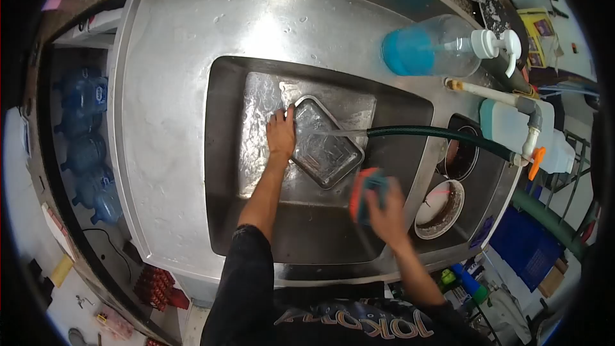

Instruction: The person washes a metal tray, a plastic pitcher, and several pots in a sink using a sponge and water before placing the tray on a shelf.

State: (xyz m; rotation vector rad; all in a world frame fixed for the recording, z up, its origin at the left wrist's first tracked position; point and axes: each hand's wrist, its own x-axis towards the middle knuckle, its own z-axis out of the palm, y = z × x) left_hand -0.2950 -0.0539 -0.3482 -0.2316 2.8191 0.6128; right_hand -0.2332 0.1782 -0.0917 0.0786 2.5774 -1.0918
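A rectangular metal tray lies tilted in the steel sink, with water from a green hose running into it. My left hand rests on the tray's left edge, its fingers apart. To the right of the tray, my right hand is blurred by motion and grips a red and green sponge over the sink's lower right part. The sponge is apart from the tray.
A pump bottle with blue liquid stands on the counter at the upper right. The smaller basin at right holds a white bowl and a dark pot. An orange-handled tap is beyond; large water bottles stand at left.
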